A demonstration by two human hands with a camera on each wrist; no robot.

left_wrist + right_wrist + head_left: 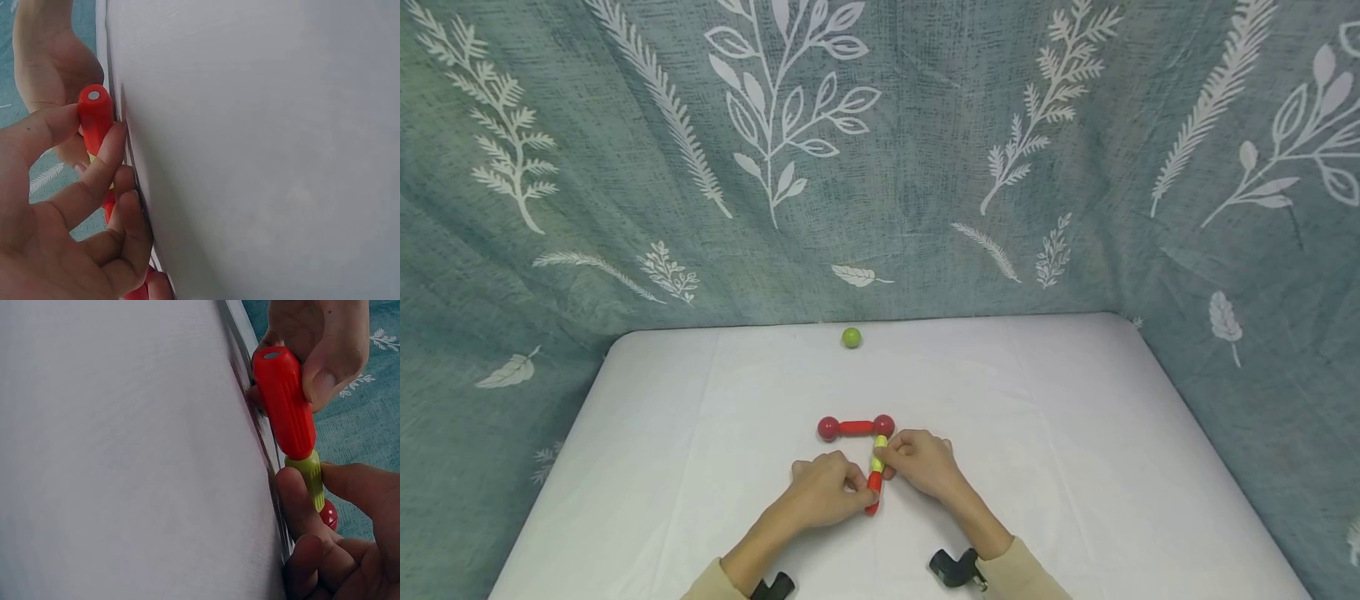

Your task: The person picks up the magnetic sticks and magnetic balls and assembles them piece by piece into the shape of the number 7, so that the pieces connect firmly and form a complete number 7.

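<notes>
A red ridged rod (284,403) with a small metal disc in its end is pinched between thumb and fingers of my left hand (829,492). My right hand (921,463) pinches a yellow-green rod (878,455) between thumb and forefinger. The two rods stand end to end in one line, the red one nearer me. At the far end the yellow-green rod meets a dark red ball (883,426). From that ball another red rod (856,428) runs left to a second dark red ball (828,429).
A green ball (852,337) lies near the far edge of the white-covered table (760,375). Behind hangs a teal leaf-patterned cloth (925,167). Dark wrist devices (953,568) sit by both beige sleeves.
</notes>
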